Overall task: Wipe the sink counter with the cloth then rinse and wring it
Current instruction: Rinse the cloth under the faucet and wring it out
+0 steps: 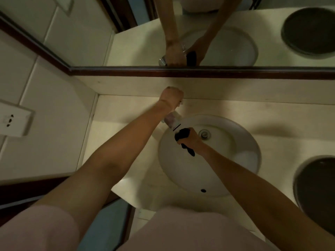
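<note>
Gripping: 2 hands, R hand (192, 139) w/ 1 cloth (182, 135) (black), L hand (171, 97) on tap (172, 121).

Your left hand (171, 97) is fisted, arm stretched far forward; your right hand (190, 137) is clenched, arm reaching in lower.

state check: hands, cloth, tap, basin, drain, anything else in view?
left hand: closed on the tap handle
right hand: gripping the cloth
cloth: dark, bunched, held under the spout inside the basin
tap: spout over the basin; water flow cannot be told
basin: no pooled water visible
drain: open or plugged cannot be told
round dark lid: sits in the counter, right edge
</note>
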The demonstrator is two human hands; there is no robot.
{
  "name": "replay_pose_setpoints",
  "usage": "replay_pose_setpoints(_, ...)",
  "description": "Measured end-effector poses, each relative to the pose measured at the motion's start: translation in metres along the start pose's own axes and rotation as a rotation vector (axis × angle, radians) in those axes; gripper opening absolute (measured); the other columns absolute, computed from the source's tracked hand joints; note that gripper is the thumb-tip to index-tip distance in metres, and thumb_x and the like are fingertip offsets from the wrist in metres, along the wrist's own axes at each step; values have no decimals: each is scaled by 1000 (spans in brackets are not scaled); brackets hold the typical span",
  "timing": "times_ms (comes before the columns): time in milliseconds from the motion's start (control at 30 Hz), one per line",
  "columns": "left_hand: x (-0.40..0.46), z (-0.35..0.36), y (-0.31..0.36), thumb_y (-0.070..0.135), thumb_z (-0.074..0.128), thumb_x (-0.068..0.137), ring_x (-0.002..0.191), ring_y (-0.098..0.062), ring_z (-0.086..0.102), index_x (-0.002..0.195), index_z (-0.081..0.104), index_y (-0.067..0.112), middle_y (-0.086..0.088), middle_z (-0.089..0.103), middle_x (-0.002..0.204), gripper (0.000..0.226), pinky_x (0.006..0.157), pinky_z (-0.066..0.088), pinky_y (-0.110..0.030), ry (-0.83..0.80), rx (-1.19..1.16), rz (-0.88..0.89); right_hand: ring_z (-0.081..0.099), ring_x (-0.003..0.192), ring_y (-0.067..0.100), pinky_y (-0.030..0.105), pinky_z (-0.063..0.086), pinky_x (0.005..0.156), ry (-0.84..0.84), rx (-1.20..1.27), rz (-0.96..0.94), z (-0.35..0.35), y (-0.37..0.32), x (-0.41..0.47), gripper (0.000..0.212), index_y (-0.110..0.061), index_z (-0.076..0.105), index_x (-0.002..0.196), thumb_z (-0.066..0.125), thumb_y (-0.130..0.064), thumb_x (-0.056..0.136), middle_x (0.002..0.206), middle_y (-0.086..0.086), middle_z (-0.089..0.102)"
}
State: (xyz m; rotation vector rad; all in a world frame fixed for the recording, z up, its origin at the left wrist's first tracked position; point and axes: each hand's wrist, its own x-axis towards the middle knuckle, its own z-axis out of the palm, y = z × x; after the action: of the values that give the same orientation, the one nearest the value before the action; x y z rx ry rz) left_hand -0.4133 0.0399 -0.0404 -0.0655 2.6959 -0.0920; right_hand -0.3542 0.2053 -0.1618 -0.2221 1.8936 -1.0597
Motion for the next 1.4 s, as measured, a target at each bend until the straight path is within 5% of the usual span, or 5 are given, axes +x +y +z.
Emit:
replay_pose_setpoints(267,-123,53,45,21,49,97,77,-13,56,89,60,17,2,63,88,14,65,49,-29,755,-692,-444,72,59,32,38,60,53,-68,-18,20,7,-11,11,29,-6,72,90,85,-28,77,71,14,75)
replay_pose_setpoints(600,-109,132,53,53,44,100,88,-22,69,126,53,23,-3,70,107,41,79,59,-39,-26,-1746,-702,41,43,14,20,27,41,-216,345,272,-14,-19,15,50,-7,63,93,51,-55,98,68,12,57)
replay_pose_setpoints(833,-94,124,64,43,49,98,60,-14,52,105,57,31,4,62,77,15,50,39,-25,119,-1529,-631,53,61,19,21,38,41,229,399,197,-13,-1,17,38,-1,59,115,57,-37,102,90,17,63)
replay_pose_setpoints(1133,-79,132,51,31,46,98,57,-18,52,99,44,8,-13,61,88,23,46,42,-29,60,-1421,-818,45,47,16,25,33,46,213,229,81,33,-11,3,32,-9,63,74,50,-23,100,58,5,56)
replay_pose_setpoints(1400,-81,124,70,37,46,103,42,-22,46,80,56,12,-13,52,53,35,42,39,-28,-5,-1606,-650,66,75,42,53,59,70,287,317,211,11,-7,19,52,16,66,97,50,-32,106,89,35,67)
